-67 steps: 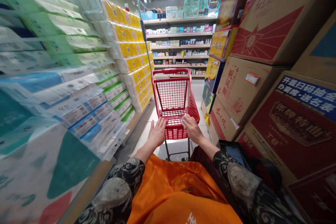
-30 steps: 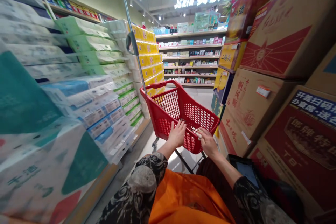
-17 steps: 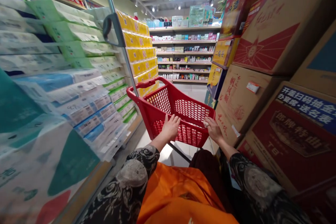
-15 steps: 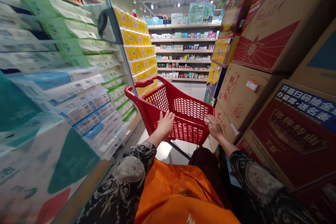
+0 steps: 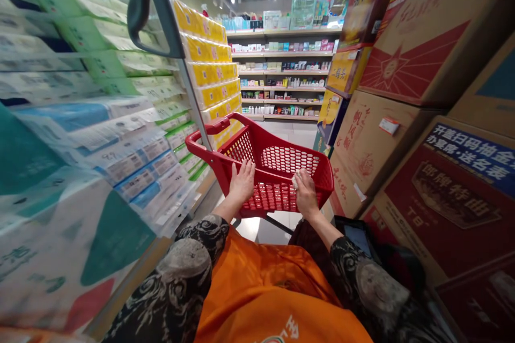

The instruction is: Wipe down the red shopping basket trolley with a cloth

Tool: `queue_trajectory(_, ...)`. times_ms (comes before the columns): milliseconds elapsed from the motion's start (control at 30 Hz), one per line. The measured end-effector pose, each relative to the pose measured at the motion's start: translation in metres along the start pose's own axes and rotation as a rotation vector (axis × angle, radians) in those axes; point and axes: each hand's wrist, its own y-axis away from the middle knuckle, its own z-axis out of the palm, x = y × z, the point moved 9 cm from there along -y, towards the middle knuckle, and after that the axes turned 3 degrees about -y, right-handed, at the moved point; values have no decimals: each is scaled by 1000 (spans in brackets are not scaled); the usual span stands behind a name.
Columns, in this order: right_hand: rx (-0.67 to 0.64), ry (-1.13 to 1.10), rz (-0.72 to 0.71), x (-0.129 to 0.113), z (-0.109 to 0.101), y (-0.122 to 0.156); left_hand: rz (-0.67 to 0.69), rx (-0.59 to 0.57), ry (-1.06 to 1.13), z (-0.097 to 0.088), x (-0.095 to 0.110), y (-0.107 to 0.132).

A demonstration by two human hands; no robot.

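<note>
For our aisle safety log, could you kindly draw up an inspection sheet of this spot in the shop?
surface: pale tiled floor running ahead between the stacks.
job's things: red shopping basket on a metal frame, with a metal pole and grey loop handle at its left corner.
clutter: dark screen device beside the right forearm.
hands: left hand on the basket's near rim; right hand also on that rim, a small pale item at its fingers, too small to identify.
cables: nothing seen.
surroundings: yellow, green and blue paper-roll packs on the left; printed cardboard cartons on the right; stocked shelves ahead.
</note>
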Motion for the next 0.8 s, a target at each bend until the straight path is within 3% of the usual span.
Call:
queue_trajectory(100, 66, 57, 54, 22, -13, 5, -1, 37, -21, 3, -8, 3)
queue_trajectory(167, 104, 66, 93, 23, -13, 5, -3, 47, -20, 4, -6, 4)
queue_trajectory(367, -61, -35, -54, -34, 40, -19, -9, 28, -31, 1, -1, 6)
queue_trajectory(433, -99, -24, -85, -34, 42, -21, -10, 23, -40, 0, -5, 6)
queue_trajectory(500, -100, 19, -77, -15, 29, -15, -14, 9, -42, -1, -8, 4)
queue_trajectory(667, -3, 190, 42, 63, -33, 14, -23, -16, -41, 2, -16, -3)
queue_trajectory(733, 34, 229, 90, 79, -43, 19, -24, -17, -50, 2, -17, -4)
queue_trajectory(800, 59, 237, 129, 79, -37, 16, -38, -16, -54, 2, -20, -5)
